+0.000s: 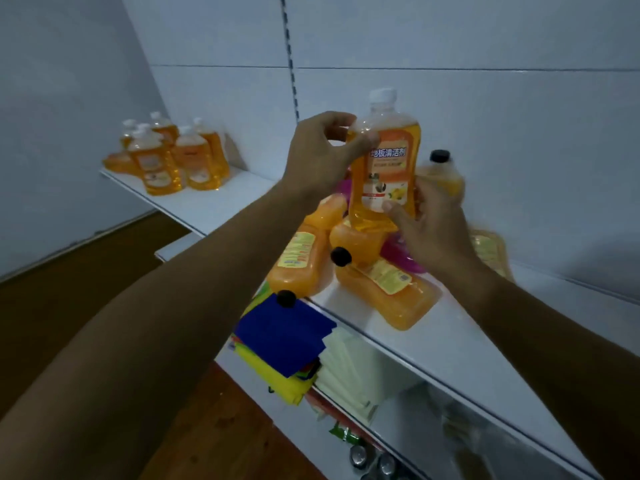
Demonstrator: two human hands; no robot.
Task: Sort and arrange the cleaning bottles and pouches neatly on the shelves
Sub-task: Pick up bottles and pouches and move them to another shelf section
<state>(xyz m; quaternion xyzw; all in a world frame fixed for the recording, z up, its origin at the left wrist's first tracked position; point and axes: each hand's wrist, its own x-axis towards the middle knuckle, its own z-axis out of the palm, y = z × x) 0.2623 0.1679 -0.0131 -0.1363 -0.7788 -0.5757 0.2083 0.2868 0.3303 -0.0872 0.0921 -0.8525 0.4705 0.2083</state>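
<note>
Item: clear bottle of orange floor cleaner (382, 161), white cap, label facing the wearer, held upright above the shelf (450, 341), over a jumble of the same colour.

Jumble: three black-capped orange bottles (384, 289) lying on their sides near the shelf's front edge, a magenta item (403, 258) partly hidden beneath them, one black-capped bottle (441, 171) standing behind.

Reference group: white-capped orange bottles (166, 157) upright in a cluster at the shelf's far left, well apart.

Handling advice: keep the bottle vertical, carry it clear of the lying ones, and set it upright beside its white-capped kin, label forward.

Grip, left hand (322, 157): thumb and fingers pinched on the bottle's shoulder below the neck.

Grip, right hand (429, 223): fingers loosely spread, thumb on the lower label, cradling the base.

Below: folded cloths (284, 337) on a lower shelf.
</note>
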